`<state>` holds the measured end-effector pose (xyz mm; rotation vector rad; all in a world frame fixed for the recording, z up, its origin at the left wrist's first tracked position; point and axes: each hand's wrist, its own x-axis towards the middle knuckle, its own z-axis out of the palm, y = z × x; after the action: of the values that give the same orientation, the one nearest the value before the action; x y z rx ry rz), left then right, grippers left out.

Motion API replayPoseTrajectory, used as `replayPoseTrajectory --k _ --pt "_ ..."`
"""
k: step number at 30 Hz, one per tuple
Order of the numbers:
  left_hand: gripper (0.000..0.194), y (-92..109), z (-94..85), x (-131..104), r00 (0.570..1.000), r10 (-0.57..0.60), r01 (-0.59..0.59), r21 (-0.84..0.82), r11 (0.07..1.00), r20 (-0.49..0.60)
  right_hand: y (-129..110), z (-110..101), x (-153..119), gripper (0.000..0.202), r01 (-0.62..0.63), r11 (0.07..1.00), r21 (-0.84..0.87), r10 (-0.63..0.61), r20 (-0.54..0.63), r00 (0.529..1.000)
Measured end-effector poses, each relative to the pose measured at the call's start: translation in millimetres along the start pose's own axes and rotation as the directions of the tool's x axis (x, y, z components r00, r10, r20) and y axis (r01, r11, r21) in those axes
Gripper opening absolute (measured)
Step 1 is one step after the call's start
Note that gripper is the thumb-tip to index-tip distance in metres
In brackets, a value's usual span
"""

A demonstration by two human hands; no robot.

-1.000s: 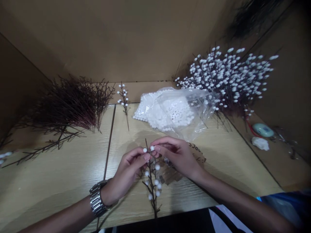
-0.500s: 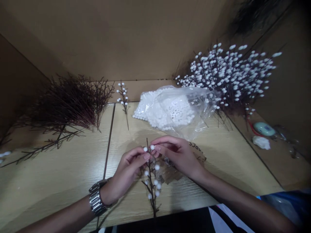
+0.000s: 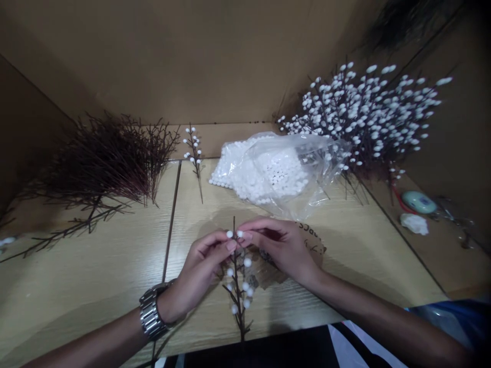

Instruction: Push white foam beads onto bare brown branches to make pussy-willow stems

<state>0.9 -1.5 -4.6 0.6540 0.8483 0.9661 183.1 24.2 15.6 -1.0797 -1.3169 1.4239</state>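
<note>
This looks like a small craft workstation; whether in a home or a workshop cannot be told. Brown panels (image 3: 180,61) wall in a wood-grain counter (image 3: 95,271) stocked with a heap of bare twigs (image 3: 111,158), a clear bag of white balls (image 3: 261,168), a thick bunch of white-dotted sprigs (image 3: 368,112) and one hand-held sprig (image 3: 238,286).

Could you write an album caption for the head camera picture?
Left hand and right hand meet near the top of a brown twig dotted with white balls, a plastic bag beyond.
</note>
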Motion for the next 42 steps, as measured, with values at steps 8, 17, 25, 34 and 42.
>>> replayPoseTrajectory --k 8,17,25,34,42 --pt "0.006 -1 0.2 0 0.999 0.040 -0.039 0.080 0.996 -0.006 1 1 0 0.011 0.024 1.000 -0.001 -0.024 0.021 1.000" --pt "0.006 1 0.3 -1 0.999 0.047 -0.044 0.109 0.993 -0.022 0 -1 -1 0.011 0.033 0.999 -0.039 -0.031 0.052 0.998" --pt "0.012 15 11.8 -6 0.996 0.067 -0.060 0.104 0.993 -0.064 -24 -18 -16 0.029 0.086 0.993 -0.079 -0.090 -0.058 0.994" --pt "0.011 52 63.3 -22 0.922 0.388 -0.387 -0.028 0.922 0.016 4 -16 -144 0.046 -0.082 0.881 -0.466 0.151 0.113 0.982" --pt "0.051 56 127.3 -37 0.894 0.391 -0.409 0.041 0.912 0.221 1 -20 -164 0.032 0.005 0.985 -0.170 0.011 0.093 0.996"
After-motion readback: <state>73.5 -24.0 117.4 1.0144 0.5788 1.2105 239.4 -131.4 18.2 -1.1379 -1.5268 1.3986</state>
